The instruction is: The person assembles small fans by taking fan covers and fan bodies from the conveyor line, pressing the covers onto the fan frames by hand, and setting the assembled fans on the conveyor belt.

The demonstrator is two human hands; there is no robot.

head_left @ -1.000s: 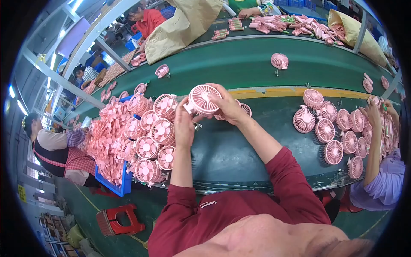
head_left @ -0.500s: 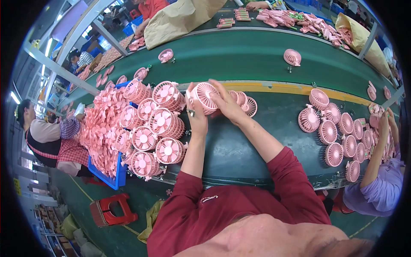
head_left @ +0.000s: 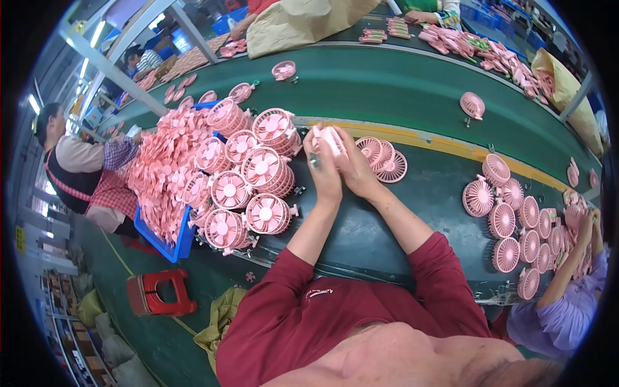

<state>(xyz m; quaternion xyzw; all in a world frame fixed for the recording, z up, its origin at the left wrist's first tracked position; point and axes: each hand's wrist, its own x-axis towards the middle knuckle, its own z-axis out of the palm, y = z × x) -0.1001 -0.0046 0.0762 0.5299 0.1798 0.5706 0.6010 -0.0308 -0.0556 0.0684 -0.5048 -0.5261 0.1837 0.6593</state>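
- Left hand and right hand are both raised just above the green table, palms pressed together around one pink fan part. Both hands are closed on it; only its upper edge shows between the fingers.
- The two-handed clamp, with the part upright between the palms, reads as pressing halves together or seating a cover; this is a judgement, as the joint itself is hidden.
- Just left of the hands stand stacks of pink fan grilles, piled face-up in short columns within easy reach of the left hand.
- Just right of the hands, three flat grilles lie overlapped on the table, near the right hand.
- A blue crate at the table's left edge holds a loose heap of pink fan blades; the heap rises above the rim and spills over it.
- Farther right, a separate group of grilles lies in rows before another person in a purple sleeve, well apart from the hands.
- On the green conveyor belt beyond the yellow line, a single fan head stands alone.
- A red stool stands on the floor below the crate.
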